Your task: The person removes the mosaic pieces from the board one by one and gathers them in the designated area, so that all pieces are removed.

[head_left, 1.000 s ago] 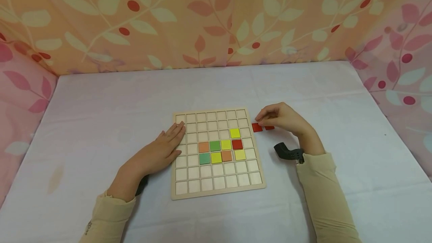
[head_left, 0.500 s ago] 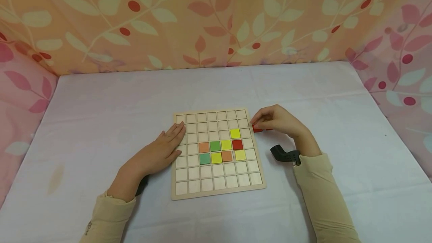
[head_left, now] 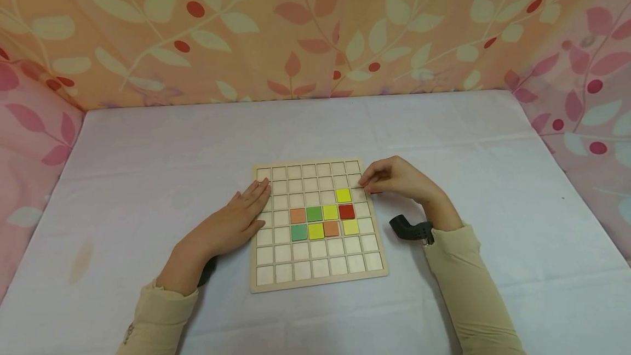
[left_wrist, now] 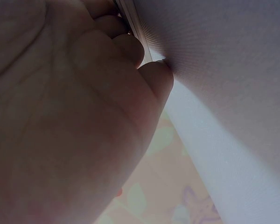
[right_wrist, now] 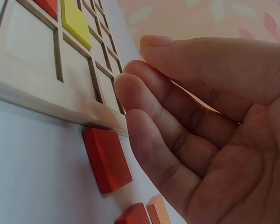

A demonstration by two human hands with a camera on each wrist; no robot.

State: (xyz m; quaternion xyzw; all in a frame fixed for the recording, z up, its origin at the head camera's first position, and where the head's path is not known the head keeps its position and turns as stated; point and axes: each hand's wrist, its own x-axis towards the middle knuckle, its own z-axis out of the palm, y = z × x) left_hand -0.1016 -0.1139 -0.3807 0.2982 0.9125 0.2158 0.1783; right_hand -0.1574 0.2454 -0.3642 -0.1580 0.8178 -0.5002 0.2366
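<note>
Grid board [head_left: 320,265] well in from far edge of counter [head_left: 182,141], my left hand [head_left: 237,214] flat over its left rim, seemingly to steady it, my right grip [head_left: 398,177] loosely curved, nothing seen inside, beside red tiles [right_wrist: 109,161] probably set close for reach.

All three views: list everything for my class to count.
Board: 1, pale wood, on table
Yellow tiles: 4, one paler, on board
Green tiles: 2, one bluish, on board
Orange tiles: 3, two on board, one off
Red tiles: 3, one on board, two off
Table: 1, white, beneath board
Curtain: number unclear, orange-pink, beyond table
Cameras: 2, black, at wrists
Sleeves: 2, beige, on arms
Left hand: 1, on board's left edge
Right hand: 1, at board's right edge
</note>
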